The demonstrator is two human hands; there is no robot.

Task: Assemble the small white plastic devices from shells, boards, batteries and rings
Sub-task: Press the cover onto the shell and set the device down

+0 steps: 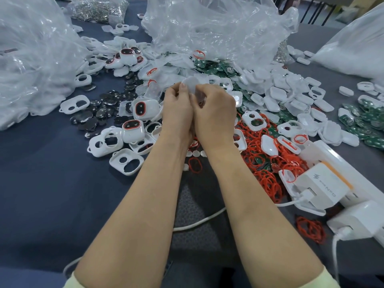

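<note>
My grip is closed with both hands on one piece: the left hand and the right hand meet knuckle to knuckle above the table, fingers curled round a translucent shell whose rounded edge stands up between the thumbs. What sits beneath it inside the palms is hidden, so I cannot say whether a board or battery is already seated. I judge this to be the closing step, the cover being pressed onto a body, or else turned to find its right way round.

Just left of the hands lie finished devices with red-rimmed dark faces; near them are open front shells with two holes and a scatter of dark glossy discs; beyond the hands, green boards spill from under a clear plastic bag; to the right is a heap of red rings, then a white charger.

The next move, as I read it, calls for even pressure round the rim until it seats, then setting the unit among the finished ones.
</note>
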